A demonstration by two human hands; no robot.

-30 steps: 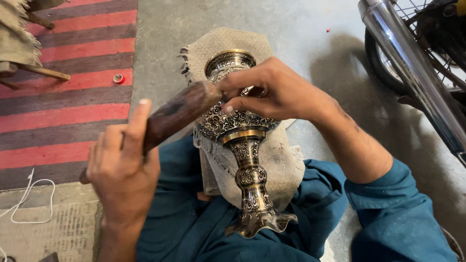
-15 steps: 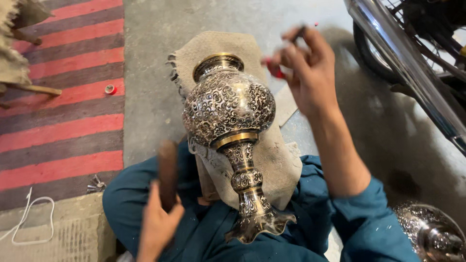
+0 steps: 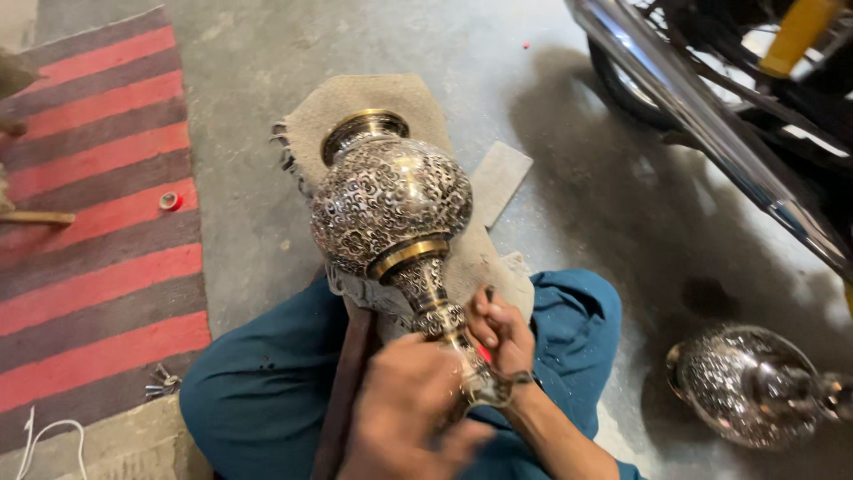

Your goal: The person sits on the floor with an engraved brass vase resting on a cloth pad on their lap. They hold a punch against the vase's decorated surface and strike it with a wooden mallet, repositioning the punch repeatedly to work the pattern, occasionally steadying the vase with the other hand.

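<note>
An ornate engraved metal vase [image 3: 391,200] with brass bands lies on a burlap cloth [image 3: 355,102] across my lap, its mouth pointing away from me. My left hand [image 3: 409,409] is curled around the vase's foot at the near end. My right hand [image 3: 499,331] rests against the lower stem, its fingers closed on a small red tool [image 3: 484,353]. A dark wooden stick [image 3: 346,373] lies along my left leg, just left of my left hand. The foot of the vase is mostly hidden by my hands.
A red and grey striped rug [image 3: 98,267] covers the floor on the left, with a small round cap [image 3: 169,202] and metal bits [image 3: 160,382] on it. A motorcycle's chrome exhaust [image 3: 711,133] crosses the upper right. A second engraved metal piece [image 3: 746,391] lies at the lower right.
My right hand came down from above the vase to its stem, still with the red tool. My left hand let the wooden stick drop beside my leg and moved onto the vase's foot.
</note>
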